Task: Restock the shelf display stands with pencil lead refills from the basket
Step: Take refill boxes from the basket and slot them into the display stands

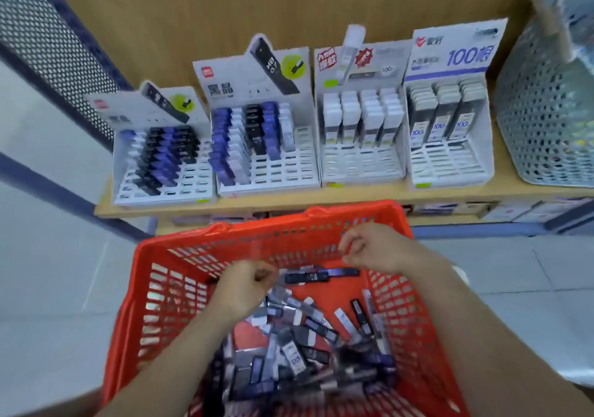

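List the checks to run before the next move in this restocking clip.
1. Refills left in basket: ok, many.
2. Free slots in the stands: ok, all four show bare front rows.
3. Left hand holds a refill: cannot tell, fingers curled, blurred.
4. Right hand holds a refill: cannot tell, fingers curled.
5. Both hands over the basket: ok.
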Demonstrator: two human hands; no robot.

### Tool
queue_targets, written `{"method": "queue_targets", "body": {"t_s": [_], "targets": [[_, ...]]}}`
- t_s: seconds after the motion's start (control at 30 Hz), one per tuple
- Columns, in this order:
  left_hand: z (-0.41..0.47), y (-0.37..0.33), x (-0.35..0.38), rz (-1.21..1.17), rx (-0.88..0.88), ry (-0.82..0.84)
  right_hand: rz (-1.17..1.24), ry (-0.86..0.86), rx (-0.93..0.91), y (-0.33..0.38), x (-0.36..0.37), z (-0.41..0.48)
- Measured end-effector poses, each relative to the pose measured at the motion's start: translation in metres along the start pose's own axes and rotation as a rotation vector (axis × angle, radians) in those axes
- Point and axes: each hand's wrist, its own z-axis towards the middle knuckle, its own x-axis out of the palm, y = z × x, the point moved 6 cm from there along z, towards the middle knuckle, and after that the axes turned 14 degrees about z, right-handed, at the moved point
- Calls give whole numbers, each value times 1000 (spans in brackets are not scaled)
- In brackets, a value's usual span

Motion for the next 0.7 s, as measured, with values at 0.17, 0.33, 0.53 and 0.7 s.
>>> {"method": "queue_targets", "body": {"t_s": [0.17, 0.33, 0.53, 0.7], "targets": [[-21, 58, 64, 136, -154, 303, -174, 125, 158, -64, 94, 17], [-32, 76, 125, 159, -170, 478, -270, 103, 259, -104, 148, 17], [-31, 57, 162, 236, -330, 323, -399, 17, 228, -97, 191, 26], [-31, 55, 170, 23, -407, 197, -382, -6, 261, -104, 196, 31]]}}
